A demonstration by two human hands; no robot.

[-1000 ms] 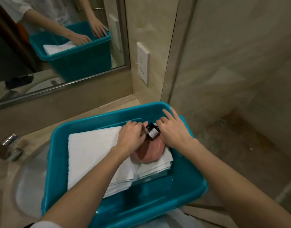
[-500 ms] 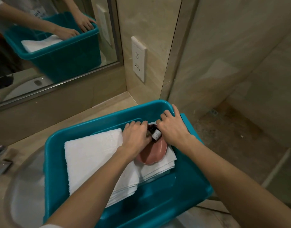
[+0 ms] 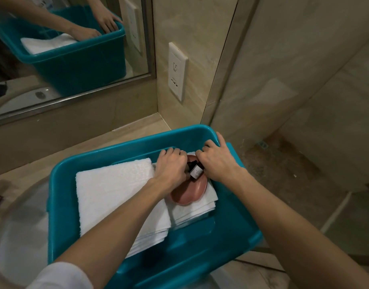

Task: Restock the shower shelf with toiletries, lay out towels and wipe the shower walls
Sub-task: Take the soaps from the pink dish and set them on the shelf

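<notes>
Small dark bottles (image 3: pixel 195 171) with white labels lie on pink dish (image 3: pixel 188 191), inside teal tub (image 3: pixel 121 155) on counter (image 3: pixel 135 132) over sink (image 3: pixel 17 236). Dish rests on folded white towels (image 3: pixel 114 197) in tub. Left hand (image 3: pixel 171 165) curled beside bottles, fingers bent down; real grip cannot tell. Right hand (image 3: pixel 218 161) curled at other side, fingers touching bottle necks. Mirror (image 3: pixel 64 49) behind shows tub. Wall socket (image 3: pixel 177 71) near corner.

bin (image 3: pixel 125 207) walls enclose towels (image 3: pixel 117 197), top open
</notes>
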